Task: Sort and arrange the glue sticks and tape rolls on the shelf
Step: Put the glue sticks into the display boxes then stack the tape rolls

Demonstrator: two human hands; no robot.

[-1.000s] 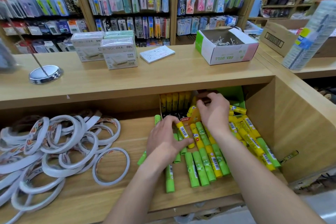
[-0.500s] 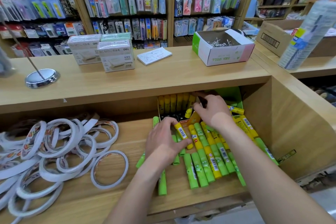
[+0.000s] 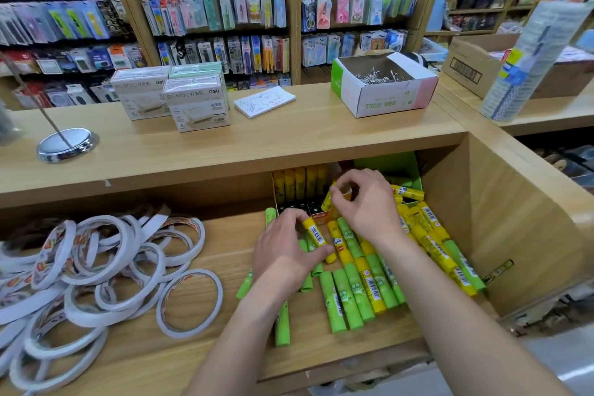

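Far left of left hand (image 3: 286, 251), on shelf (image 3: 193, 354): loose heap of white tape rolls (image 3: 96, 270), overlapping. At left hand itself: thumb and fingers curled round yellow glue stick (image 3: 316, 236), barcode up. Under and just below that hand: green glue sticks (image 3: 347, 299), side by side on shelf. Up and right: right hand (image 3: 364, 206), fingertips pinching second yellow stick (image 3: 328, 199), tilted at edge of display box (image 3: 321, 218) with upright yellow sticks (image 3: 300, 180). Right of right hand: loose yellow sticks (image 3: 427, 235) near shelf wall.

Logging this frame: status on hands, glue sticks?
Left hand grips yellow glue stick. Right hand pinches second yellow stick. Tape rolls piled left, clear of hands.
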